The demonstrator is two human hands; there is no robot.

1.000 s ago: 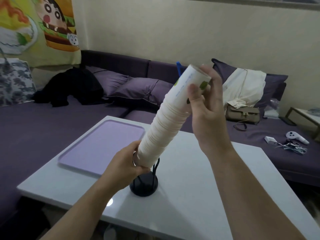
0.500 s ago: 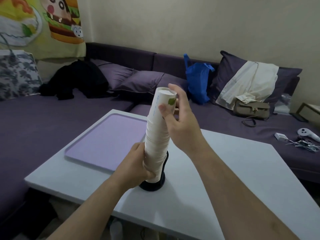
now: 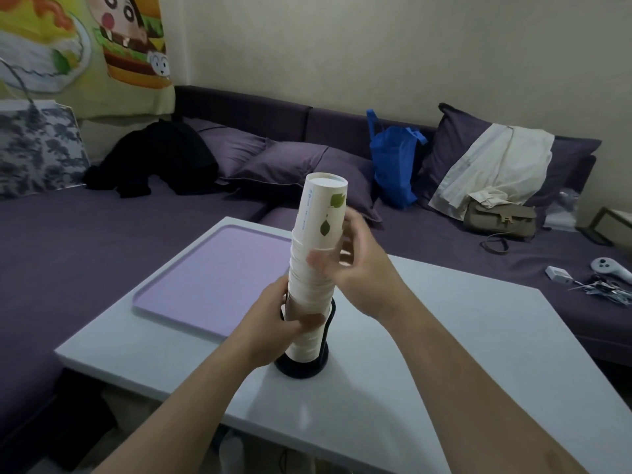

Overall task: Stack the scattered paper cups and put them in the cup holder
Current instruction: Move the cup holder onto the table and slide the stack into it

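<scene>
I see the cup stack [image 3: 316, 268] standing in the black holder [image 3: 301, 366] mid-frame. My left hand [image 3: 273, 328] grips it low; my right hand [image 3: 355, 271] is blurry, so I cannot tell.

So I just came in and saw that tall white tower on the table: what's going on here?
A person is putting a stack of paper cups into a black cup holder on the white table. The stack stands nearly upright, its bottom inside the holder. The left hand grips the stack low down; the right hand, blurred, is at its upper half, and I cannot tell whether it is gripping. A purple tray lies beside them.
</scene>
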